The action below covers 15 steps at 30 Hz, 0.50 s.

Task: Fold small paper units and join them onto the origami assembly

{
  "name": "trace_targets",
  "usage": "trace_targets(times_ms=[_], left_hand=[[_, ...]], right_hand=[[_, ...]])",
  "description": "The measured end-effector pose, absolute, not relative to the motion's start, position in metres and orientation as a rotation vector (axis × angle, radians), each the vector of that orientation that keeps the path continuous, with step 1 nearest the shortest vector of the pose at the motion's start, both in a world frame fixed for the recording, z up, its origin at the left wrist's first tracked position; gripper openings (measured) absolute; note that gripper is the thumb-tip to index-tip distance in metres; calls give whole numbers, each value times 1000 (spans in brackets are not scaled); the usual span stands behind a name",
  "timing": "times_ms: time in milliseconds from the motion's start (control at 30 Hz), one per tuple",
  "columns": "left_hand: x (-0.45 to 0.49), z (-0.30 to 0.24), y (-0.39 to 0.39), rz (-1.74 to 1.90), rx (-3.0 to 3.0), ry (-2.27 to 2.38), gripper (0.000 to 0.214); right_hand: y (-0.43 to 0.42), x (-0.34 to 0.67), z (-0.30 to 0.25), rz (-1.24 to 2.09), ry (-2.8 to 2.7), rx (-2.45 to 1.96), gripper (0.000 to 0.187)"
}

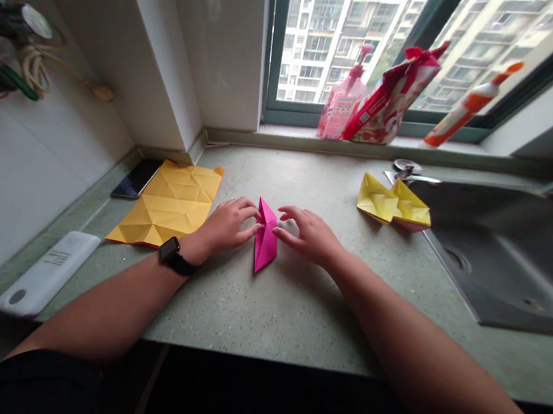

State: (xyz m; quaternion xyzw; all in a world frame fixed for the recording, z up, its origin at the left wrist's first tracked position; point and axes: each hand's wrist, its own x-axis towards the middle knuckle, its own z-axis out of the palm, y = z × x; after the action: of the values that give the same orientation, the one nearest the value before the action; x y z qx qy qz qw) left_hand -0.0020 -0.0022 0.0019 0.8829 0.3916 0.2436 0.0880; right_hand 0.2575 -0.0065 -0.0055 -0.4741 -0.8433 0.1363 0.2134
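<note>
A: Hands first: left hand (228, 225), right hand (306, 235), what've they got?
B: Both half open, fingers curled, either side of a folded pink origami piece (266, 236). Left fingertips touch it; right ones are at its edge. No firm grip visible.
A: Where's the paper, and how's it look?
B: Flat on the speckled desk (293, 316), between the hands. Narrow, pointed, layered folds.
A: Containers?
B: Steel sink (507, 255) on the right, its far side cut off. On the windowsill, a pink pump bottle (342, 101) beside a red printed bag (393, 97), plus an orange-capped bottle (463, 106). Can't make out what's in the bag.
A: Anything else?
B: Creased yellow sheet (168, 204) left of the left hand, folded yellow paper boats (392, 202) by the sink, phone (135, 177). The white object (46, 273) is hard to identify.
</note>
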Motion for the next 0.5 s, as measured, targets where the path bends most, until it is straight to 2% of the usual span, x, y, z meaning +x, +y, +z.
trace_targets(times_ms=[233, 500], left_hand=[[7, 4, -10, 760, 2648, 924, 26], [4, 6, -8, 787, 2653, 923, 20]], right_hand=[[-11, 250, -4, 538, -2256, -1304, 48], [-6, 255, -4, 691, -2182, -1344, 47]])
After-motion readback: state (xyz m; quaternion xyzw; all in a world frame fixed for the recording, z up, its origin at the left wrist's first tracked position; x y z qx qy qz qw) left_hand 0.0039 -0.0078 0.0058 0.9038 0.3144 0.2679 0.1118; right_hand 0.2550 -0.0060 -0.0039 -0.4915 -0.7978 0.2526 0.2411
